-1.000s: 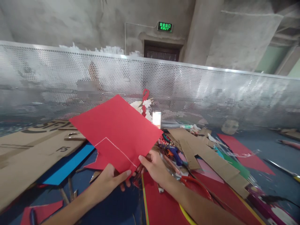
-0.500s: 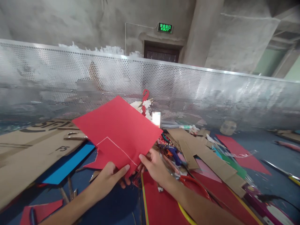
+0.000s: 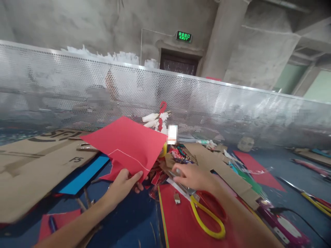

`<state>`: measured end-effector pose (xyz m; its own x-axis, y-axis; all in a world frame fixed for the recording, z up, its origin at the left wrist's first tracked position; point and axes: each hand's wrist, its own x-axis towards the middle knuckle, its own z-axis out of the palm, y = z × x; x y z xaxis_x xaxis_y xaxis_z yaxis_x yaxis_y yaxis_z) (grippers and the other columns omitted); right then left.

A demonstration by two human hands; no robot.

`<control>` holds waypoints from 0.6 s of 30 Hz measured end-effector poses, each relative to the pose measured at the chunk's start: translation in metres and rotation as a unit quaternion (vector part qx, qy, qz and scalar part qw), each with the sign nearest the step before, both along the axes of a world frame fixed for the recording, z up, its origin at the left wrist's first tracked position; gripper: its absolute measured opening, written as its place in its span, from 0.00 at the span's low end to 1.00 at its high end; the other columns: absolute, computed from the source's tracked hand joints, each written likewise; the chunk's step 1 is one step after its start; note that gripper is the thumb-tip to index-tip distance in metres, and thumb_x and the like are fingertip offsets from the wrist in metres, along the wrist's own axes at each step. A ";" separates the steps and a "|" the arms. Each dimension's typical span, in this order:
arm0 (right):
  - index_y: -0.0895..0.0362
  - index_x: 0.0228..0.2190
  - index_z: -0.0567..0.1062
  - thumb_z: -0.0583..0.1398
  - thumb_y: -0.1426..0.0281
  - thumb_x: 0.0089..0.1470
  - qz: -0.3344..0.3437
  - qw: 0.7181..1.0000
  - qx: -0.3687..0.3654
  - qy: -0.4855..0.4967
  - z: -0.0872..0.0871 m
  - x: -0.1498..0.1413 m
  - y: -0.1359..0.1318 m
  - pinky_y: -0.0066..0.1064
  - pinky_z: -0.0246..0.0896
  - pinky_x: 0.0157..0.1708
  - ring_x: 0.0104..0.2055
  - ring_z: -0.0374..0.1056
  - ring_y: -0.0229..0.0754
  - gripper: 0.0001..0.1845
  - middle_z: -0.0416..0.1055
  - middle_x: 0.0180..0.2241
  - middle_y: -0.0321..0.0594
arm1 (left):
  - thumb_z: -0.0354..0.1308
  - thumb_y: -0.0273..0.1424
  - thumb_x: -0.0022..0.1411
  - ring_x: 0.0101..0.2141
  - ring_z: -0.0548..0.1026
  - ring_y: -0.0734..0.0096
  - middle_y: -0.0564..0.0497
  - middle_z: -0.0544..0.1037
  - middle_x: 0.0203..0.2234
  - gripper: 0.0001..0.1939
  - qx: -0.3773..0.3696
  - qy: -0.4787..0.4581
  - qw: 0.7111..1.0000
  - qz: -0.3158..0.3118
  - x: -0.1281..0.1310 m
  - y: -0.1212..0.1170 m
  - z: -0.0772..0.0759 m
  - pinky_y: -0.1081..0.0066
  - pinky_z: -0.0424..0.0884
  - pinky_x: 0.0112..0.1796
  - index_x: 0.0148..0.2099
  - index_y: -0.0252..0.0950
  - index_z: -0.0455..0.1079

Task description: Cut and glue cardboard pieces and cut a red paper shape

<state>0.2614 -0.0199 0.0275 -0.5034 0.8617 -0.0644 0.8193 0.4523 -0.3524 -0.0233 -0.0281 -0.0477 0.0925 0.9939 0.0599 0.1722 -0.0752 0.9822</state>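
My left hand (image 3: 128, 182) pinches the lower edge of a sheet of red card (image 3: 129, 137) between thumb and fingers. A pale line with a corner runs across the sheet's lower part, and its lower left edge is cut ragged. Over the clutter to the right, my right hand (image 3: 193, 176) has its fingers curled around the blade end of large scissors. The scissors' yellow and red loop handles (image 3: 208, 232) point toward me, over a red sheet (image 3: 178, 224). My fingers partly hide the blades.
Flat cardboard (image 3: 38, 168) and a blue strip (image 3: 84, 174) lie at left. A pen (image 3: 52, 224) rests on a red scrap. Cardboard strips (image 3: 222, 168) and a purple power strip (image 3: 281, 222) with its cable are at right. Perforated metal panel (image 3: 124, 89) stands behind.
My right hand has let go of the red card and moved right onto the scissors. The card, now held by my left hand alone, has sunk and tilted flatter.
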 end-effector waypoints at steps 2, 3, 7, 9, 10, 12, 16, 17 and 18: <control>0.51 0.46 0.75 0.62 0.63 0.56 -0.036 0.993 0.002 -0.116 0.001 0.022 -0.009 0.31 0.49 0.31 0.38 0.71 0.48 0.16 0.75 0.35 0.40 | 0.62 0.49 0.55 0.20 0.77 0.65 0.47 0.78 0.17 0.21 0.006 0.002 1.000 -0.003 0.000 0.001 0.000 0.70 0.72 0.22 0.32 0.34 0.72; 0.51 0.45 0.75 0.65 0.62 0.52 -0.049 0.987 -0.016 -0.152 -0.002 0.031 -0.012 0.31 0.48 0.31 0.39 0.71 0.48 0.18 0.76 0.37 0.40 | 0.61 0.48 0.55 0.19 0.77 0.65 0.48 0.78 0.17 0.20 0.011 0.001 1.000 -0.002 0.000 0.001 0.001 0.70 0.72 0.22 0.32 0.34 0.72; 0.48 0.43 0.74 0.67 0.58 0.46 -0.090 0.979 -0.020 -0.180 -0.021 0.055 -0.016 0.30 0.45 0.29 0.37 0.71 0.48 0.22 0.76 0.37 0.37 | 0.60 0.47 0.53 0.17 0.75 0.66 0.50 0.75 0.15 0.18 0.016 0.013 1.000 0.003 0.002 0.000 0.007 0.71 0.71 0.20 0.29 0.35 0.71; 0.48 0.42 0.74 0.67 0.59 0.46 -0.083 0.981 -0.008 -0.173 -0.027 0.058 -0.016 0.30 0.45 0.29 0.37 0.71 0.48 0.20 0.76 0.36 0.37 | 0.60 0.46 0.52 0.16 0.74 0.68 0.51 0.76 0.16 0.17 0.020 0.020 1.000 0.013 0.003 -0.002 0.010 0.71 0.70 0.19 0.28 0.36 0.68; 0.48 0.41 0.74 0.66 0.59 0.46 -0.083 0.982 -0.003 -0.169 -0.028 0.058 -0.017 0.30 0.44 0.29 0.37 0.71 0.48 0.19 0.76 0.36 0.36 | 0.59 0.45 0.52 0.16 0.74 0.68 0.51 0.76 0.16 0.16 0.024 0.023 0.999 0.019 0.002 -0.003 0.010 0.72 0.69 0.18 0.27 0.36 0.67; 0.48 0.40 0.73 0.66 0.60 0.46 -0.091 0.983 0.008 -0.161 -0.028 0.057 -0.019 0.31 0.43 0.29 0.36 0.72 0.48 0.17 0.76 0.34 0.36 | 0.59 0.43 0.52 0.15 0.74 0.70 0.51 0.76 0.17 0.15 0.031 0.030 0.999 0.028 0.001 -0.003 0.011 0.72 0.67 0.18 0.26 0.37 0.65; 0.50 0.39 0.73 0.67 0.59 0.47 -0.094 0.985 0.016 -0.147 -0.025 0.060 -0.024 0.31 0.43 0.30 0.38 0.72 0.49 0.17 0.76 0.35 0.37 | 0.60 0.43 0.54 0.14 0.73 0.70 0.53 0.76 0.18 0.15 0.037 0.016 0.998 0.041 -0.004 -0.002 0.011 0.73 0.65 0.16 0.29 0.38 0.63; 0.50 0.39 0.73 0.68 0.57 0.46 -0.093 0.985 0.008 -0.143 -0.025 0.061 -0.024 0.31 0.43 0.30 0.38 0.72 0.50 0.19 0.76 0.35 0.37 | 0.60 0.43 0.54 0.15 0.73 0.70 0.53 0.76 0.18 0.15 0.034 0.002 0.999 0.038 -0.005 -0.002 0.011 0.73 0.64 0.16 0.30 0.38 0.63; 0.50 0.39 0.73 0.69 0.56 0.44 -0.092 0.986 0.000 -0.139 -0.025 0.062 -0.025 0.31 0.44 0.30 0.38 0.72 0.50 0.20 0.76 0.35 0.37 | 0.60 0.44 0.55 0.15 0.73 0.69 0.53 0.76 0.18 0.15 0.030 -0.015 0.999 0.034 -0.006 -0.002 0.011 0.73 0.64 0.16 0.32 0.38 0.63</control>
